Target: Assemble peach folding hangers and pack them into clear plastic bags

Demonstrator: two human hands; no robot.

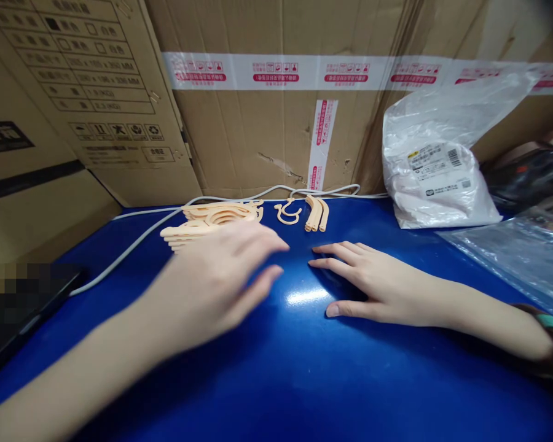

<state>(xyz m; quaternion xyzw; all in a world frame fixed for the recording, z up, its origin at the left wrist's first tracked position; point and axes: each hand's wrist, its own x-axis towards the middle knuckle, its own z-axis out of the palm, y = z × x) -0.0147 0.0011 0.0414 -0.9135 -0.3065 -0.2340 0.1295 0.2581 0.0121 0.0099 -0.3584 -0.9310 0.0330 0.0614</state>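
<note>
My left hand point(225, 270) hovers above the blue tabletop point(276, 387), fingers stretched and thumb apart, holding nothing. It partly hides a pile of cream plastic pieces point(221, 213), which look like folding hanger parts. My right hand point(359, 276) is over the table on the right with its fingers spread and nothing in them; the fingertips appear to rest on or just above the surface. Beyond the gap between both hands lie cream plastic hooks point(289, 212). Beside the hooks are several curved cream arm pieces point(317, 213), lying close together.
A white plastic bag point(442, 178) with a label stands at the back right, next to a clear plastic sheet point(525, 252). Cardboard boxes point(258, 129) wall off the back and left. A white cable point(138, 239) runs to a black device point(27, 325) at left.
</note>
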